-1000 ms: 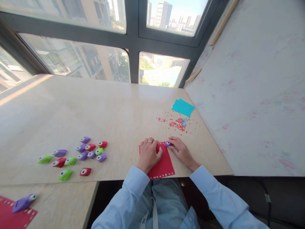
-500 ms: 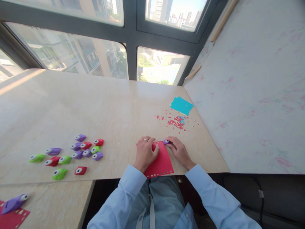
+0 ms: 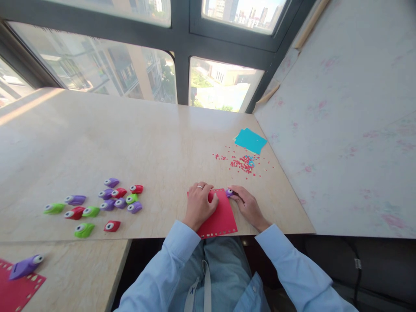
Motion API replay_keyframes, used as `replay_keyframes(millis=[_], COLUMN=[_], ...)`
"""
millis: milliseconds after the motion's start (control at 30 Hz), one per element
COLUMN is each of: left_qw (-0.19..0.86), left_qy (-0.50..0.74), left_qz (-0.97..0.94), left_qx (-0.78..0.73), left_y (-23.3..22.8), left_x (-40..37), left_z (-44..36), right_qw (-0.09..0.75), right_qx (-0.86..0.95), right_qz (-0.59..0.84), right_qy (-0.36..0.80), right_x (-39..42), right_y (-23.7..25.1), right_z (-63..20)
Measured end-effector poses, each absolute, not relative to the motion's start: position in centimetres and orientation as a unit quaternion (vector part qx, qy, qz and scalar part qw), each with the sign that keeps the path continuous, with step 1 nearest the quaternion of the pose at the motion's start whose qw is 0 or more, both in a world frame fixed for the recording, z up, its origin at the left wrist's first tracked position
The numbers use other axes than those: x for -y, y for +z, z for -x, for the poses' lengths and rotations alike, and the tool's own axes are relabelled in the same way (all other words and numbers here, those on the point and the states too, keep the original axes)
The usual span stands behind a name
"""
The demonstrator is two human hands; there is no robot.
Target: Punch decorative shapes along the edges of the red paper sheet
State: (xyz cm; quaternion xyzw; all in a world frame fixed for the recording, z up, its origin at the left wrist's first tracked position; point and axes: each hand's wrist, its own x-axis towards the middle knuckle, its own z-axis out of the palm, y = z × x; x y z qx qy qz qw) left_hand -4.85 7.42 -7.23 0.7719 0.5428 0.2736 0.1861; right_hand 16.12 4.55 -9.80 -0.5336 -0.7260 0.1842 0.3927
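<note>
Though the view has drifted a little over the last second, the two hands have hardly shifted on the work: the left hand [image 3: 200,203] was and is laid flat on the red paper sheet [image 3: 220,216], and the right hand [image 3: 247,204] was and is at the small purple punch [image 3: 229,192] on the sheet's far right corner. The punch has stayed on that corner through all three pictures, so the pressing at this spot looks to be still in hand, not finished. The near edge of the sheet, overhanging the bench [image 3: 130,143], already carries a row of small cut-outs.

The left hand lies palm down with fingers loosely curled, a ring on one finger, pinning the far left part of the sheet; it grips nothing. The right hand comes in from the right, wrist low on the bench, its fingertips closed around the punch; the punch is small in this view, so whether the thumb is pressing it down I cannot tell.

Beyond the hands, to the far right, lie scattered red paper bits [image 3: 243,164] and a stack of blue paper [image 3: 250,141]. To the left, well apart, sits a cluster of punches [image 3: 110,203] in purple, red and green.
</note>
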Motion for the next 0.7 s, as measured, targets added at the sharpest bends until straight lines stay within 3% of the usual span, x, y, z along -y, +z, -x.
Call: replay_keyframes(millis=[700], left_qw=[0.168], left_qy=[0.250], left_qz=[-0.796], left_qx=[-0.526], left_y=[-7.04], left_x=[-7.25], left_z=[4.84], right_qw=[0.392], right_qx=[0.729], right_qz=[0.532], right_qy=[0.179], right_x=[-4.89], right_y=[-9.39], right_z=[-16.07])
